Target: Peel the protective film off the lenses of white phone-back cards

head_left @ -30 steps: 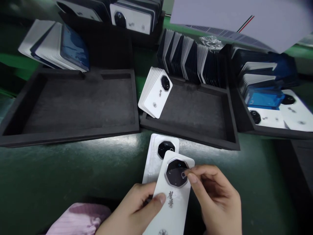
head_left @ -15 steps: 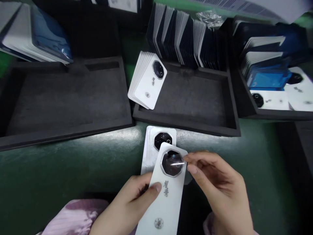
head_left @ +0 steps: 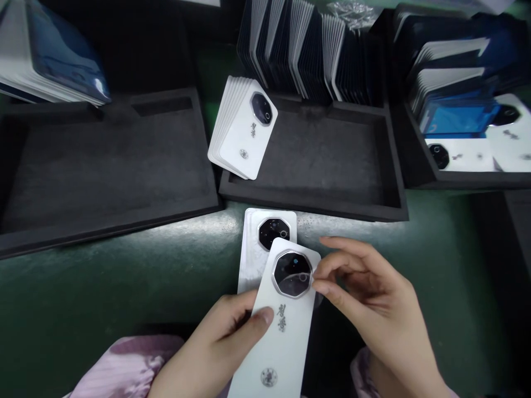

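My left hand (head_left: pixel 215 345) grips a white phone back cover (head_left: pixel 282 326) along its left edge, thumb on its face. The cover has a dark octagonal camera panel (head_left: pixel 292 274) with a silver rim. My right hand (head_left: pixel 369 304) pinches thumb and forefinger at the right edge of that panel; whatever lies between them is too small to make out. A second white cover (head_left: pixel 257 243) lies flat on the green bench just beyond, partly under the held one.
A stack of white covers (head_left: pixel 243 127) leans on the rim of a black foam tray (head_left: pixel 390 160). A wide black tray (head_left: pixel 124 166) sits at left. Rows of upright covers (head_left: pixel 307 50) stand behind. More covers fill the right tray (head_left: pixel 460 149).
The view has tilted down, so trays sit higher in frame. My right fingers stayed pinched at the camera panel's right edge; the thin bright sliver seen half a second ago is gone.
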